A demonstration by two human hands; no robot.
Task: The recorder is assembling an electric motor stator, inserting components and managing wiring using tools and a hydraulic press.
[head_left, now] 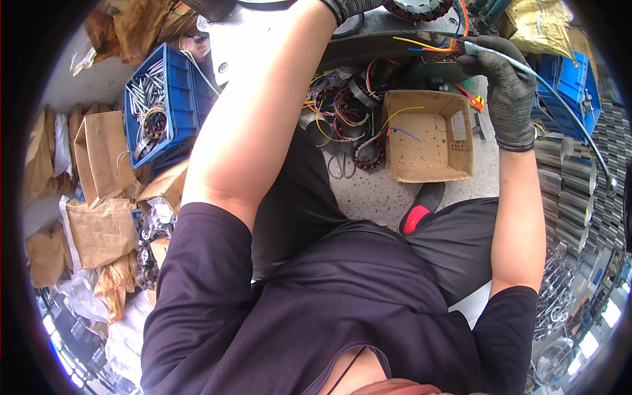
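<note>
Both arms (519, 217) reach forward, gloved right grip (505, 79) curled, left grip (359, 6) cut off, hard to judge.

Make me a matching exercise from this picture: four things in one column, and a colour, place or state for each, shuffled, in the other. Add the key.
Things
1. Right hand
2. Blue crate on the left
3. Cardboard box
4. Shoe

Descriptions
A. Filled largely with metal rods
B. Dark, with bright red showing at it
C. Dark-gloved, holding coloured wires
D. Brown and open-topped

Right pairs: 1-C, 2-A, 3-D, 4-B
</note>
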